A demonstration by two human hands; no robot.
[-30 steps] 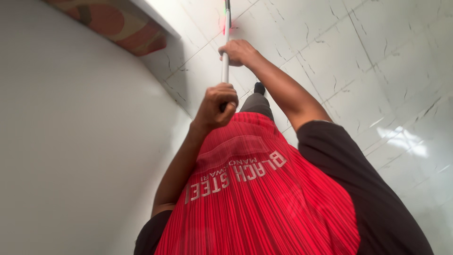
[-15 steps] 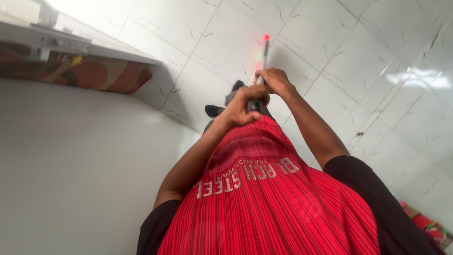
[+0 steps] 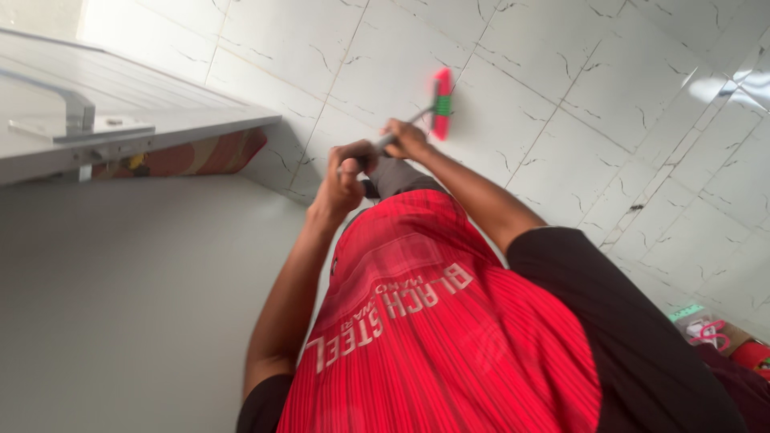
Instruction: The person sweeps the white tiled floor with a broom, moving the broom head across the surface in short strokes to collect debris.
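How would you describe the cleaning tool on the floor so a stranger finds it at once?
Look at the white marbled floor tiles. Beyond the two hands, left hand and right hand, a thin handle leads to the broom head. It is bright red with a green band, the only vivid thing on the pale tiles.

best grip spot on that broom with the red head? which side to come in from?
Probably the thin straight handle, not the red brush head. Both hands already wrap it: the left hand near the top end, the right hand further down toward the head. The handle slopes away down to the white tiled floor, so come in from the body side, fingers closing across the shaft.
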